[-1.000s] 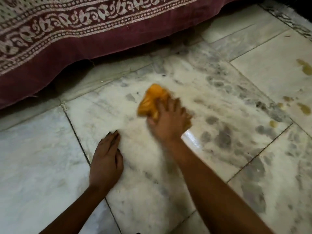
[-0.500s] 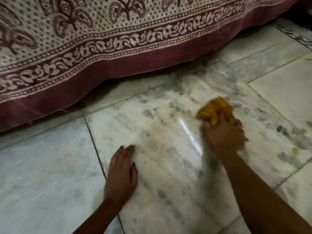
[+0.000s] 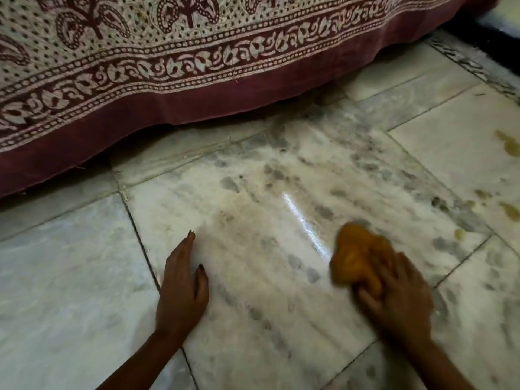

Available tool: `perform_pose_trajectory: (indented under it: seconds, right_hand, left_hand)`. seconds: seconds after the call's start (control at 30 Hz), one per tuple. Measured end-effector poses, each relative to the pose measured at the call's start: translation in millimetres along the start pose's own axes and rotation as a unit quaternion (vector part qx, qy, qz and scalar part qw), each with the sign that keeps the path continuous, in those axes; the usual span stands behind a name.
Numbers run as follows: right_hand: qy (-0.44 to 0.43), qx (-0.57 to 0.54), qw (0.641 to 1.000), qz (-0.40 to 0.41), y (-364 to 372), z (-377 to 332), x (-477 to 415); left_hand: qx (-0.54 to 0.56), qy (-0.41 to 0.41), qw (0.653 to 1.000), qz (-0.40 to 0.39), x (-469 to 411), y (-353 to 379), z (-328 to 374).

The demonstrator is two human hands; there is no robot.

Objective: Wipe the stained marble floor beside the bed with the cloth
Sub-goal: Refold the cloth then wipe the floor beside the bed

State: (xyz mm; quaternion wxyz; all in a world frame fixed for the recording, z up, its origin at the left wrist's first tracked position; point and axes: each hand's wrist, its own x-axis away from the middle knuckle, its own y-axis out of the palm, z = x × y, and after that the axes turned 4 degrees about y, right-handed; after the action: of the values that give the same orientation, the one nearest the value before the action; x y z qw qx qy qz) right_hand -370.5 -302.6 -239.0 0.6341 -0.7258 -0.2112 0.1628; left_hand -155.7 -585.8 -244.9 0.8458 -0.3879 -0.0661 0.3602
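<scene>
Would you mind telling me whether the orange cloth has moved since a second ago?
Yes. The orange cloth has moved right, away from the planted left hand.

A printed bedspread (image 3: pixel 197 66) is seen from 9 o'clock to 1 o'clock, filling the upper part of the view. Its cream field is covered with small dots and dark red paisley shapes. Below the field a band of pale leaf scrolls is printed, and a plain dark red hem (image 3: pixel 253 99) is hung lowest, with shadow under it. At 1 o'clock, in the far corner, a black mat (image 3: pixel 472 38) with a fuzzy edge is laid. Just beside it, towards 2 o'clock, a narrow border strip (image 3: pixel 475 68) with dark veins is set.
</scene>
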Motion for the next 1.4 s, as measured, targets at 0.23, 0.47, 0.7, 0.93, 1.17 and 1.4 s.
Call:
perform_pose_trajectory:
  seconds: [0.23,0.47,0.7,0.93,1.17,1.4]
  right_hand:
    - [0.09,-0.027,0.995,-0.023,10,-147,-87]
    - [-0.147,-0.044,0.988,0.018,9,-51,68]
    - [0.387,0.022,0.916,0.101,-31,70,-15]
    - [0.079,-0.043,0.99,0.11,-9,-19,-38]
    - [0.26,0.015,0.959,0.112,-29,111,49]
    - [0.375,-0.019,0.921,0.098,-29,95,-146]
  left_hand:
    - [-0.086,-0.001,0.995,-0.045,-4,2,-1]
    - [-0.098,0.043,0.992,-0.071,-18,33,27]
    - [-0.082,0.234,0.945,-0.214,-55,102,81]
    - [-0.068,0.223,0.958,-0.164,-99,142,119]
    - [-0.074,0.222,0.962,-0.144,-107,152,109]
    - [-0.049,0.207,0.967,-0.14,-109,151,110]
